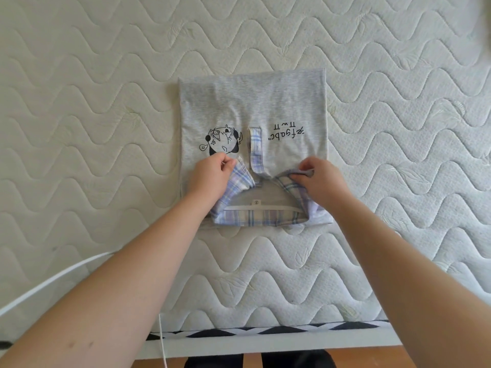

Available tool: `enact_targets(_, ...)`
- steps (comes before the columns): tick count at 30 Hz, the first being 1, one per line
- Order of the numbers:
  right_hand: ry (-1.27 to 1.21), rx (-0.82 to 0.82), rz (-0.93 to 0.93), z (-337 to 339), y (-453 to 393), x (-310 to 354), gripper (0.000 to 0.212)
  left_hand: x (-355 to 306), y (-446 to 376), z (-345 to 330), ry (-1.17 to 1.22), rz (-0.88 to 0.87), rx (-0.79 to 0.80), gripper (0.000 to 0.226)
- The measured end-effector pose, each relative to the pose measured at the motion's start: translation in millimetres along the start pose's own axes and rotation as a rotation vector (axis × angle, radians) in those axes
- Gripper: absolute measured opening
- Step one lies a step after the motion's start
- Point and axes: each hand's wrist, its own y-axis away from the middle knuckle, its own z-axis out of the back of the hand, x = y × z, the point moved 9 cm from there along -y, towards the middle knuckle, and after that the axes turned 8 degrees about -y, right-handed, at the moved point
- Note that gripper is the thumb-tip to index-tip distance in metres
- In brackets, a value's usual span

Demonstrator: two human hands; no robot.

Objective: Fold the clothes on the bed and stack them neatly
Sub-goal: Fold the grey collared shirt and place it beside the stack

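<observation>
A light grey shirt (pixel 252 107) is laid flat near the middle of the bed (pixel 79 102), folded into a rough rectangle with its sides tucked under. Its neck end is turned toward the person and its far edge lies straight across the quilted mattress. A plaid collar (pixel 259 216) in pale blue, lilac and white is seen at the near edge, and a plaid placket (pixel 255 147) runs up the centre of the chest. Inside the neck a small tag (pixel 256 202) marked with a letter is visible. A black cartoon print (pixel 223 140) is placed to the left of the placket, and a line of black lettering (pixel 285 131) to the right of it; both are seen upside down from this view.

The left collar point is pinched by the left hand (pixel 210 176), whose fingers are curled round the plaid cloth just below the cartoon print. The right collar point is gripped by the right hand (pixel 321 179), with the fingers closed on a bunched fold of cloth beside the placket. Both forearms are stretched out over the near part of the mattress.

The mattress is covered in off-white quilting stitched in wavy lines. A black-and-white patterned band (pixel 265 331) runs along its near edge. A white cable (pixel 53 281) is seen curving across the lower left, and a strip of wooden floor (pixel 372 358) is visible below the bed.
</observation>
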Motion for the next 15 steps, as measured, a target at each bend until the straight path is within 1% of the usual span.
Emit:
enact_targets(2, 0.005, 0.084, 0.129, -11, 2, 19, 0.017, -8, 2, -8, 0.004, -0.059, 0.05, 0.019)
enact_targets(4, 0.021, 0.18, 0.213, -27, 5, 32, 0.014, -13, 5, -10, 0.028, -0.1, 0.075, 0.017)
enact_targets(7, 0.072, 0.223, 0.27, -45, 5, 43, 0.017, -10, 12, -10, 0.002, -0.119, 0.087, 0.033)
enact_targets(9, 0.157, 0.188, 0.277, -53, 3, 46, 0.026, -7, 20, -7, 0.017, -0.138, 0.056, 0.047)
enact_targets(11, 0.247, 0.096, 0.275, -57, 0, 46, 0.04, -4, 32, 1, 0.031, -0.17, -0.05, 0.058)
enact_targets(13, 0.271, -0.021, 0.265, -54, 0, 46, 0.056, -6, 48, 17, -0.077, -0.256, -0.235, 0.058)
enact_targets(14, 0.276, -0.074, 0.248, -49, 1, 45, 0.063, -9, 56, 21, -0.138, -0.32, -0.294, 0.056)
enact_targets(15, 0.283, -0.111, 0.228, -44, 2, 43, 0.069, -13, 63, 20, -0.197, -0.389, -0.309, 0.054)
